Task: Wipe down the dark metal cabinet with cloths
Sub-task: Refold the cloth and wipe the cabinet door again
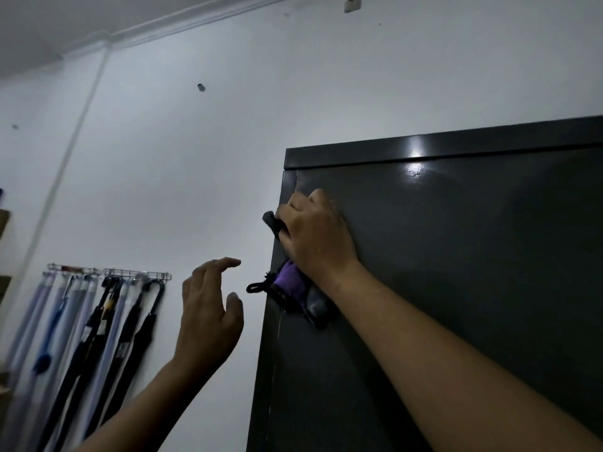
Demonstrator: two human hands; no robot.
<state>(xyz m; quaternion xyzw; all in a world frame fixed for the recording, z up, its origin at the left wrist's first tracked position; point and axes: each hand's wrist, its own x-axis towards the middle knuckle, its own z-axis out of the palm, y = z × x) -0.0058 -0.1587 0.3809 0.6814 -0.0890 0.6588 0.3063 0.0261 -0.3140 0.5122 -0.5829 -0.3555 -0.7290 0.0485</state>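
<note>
— Where is the cloth point(288, 283) right now?

— Under my right hand point(315, 236), pressed flat against the front of the cabinet point(456, 272), near its upper left corner. My fingers are bent over it and my thumb hooks a grey fold; a purple and black end hangs out below my wrist.

— And the other hand?

— My left hand point(208, 316) is raised just beside the cabinet's left edge, fingers spread and loosely curved, holding nothing. Behind it, umbrellas point(98, 327) hang from a rack point(109, 273) on the wall point(195, 174).
</note>
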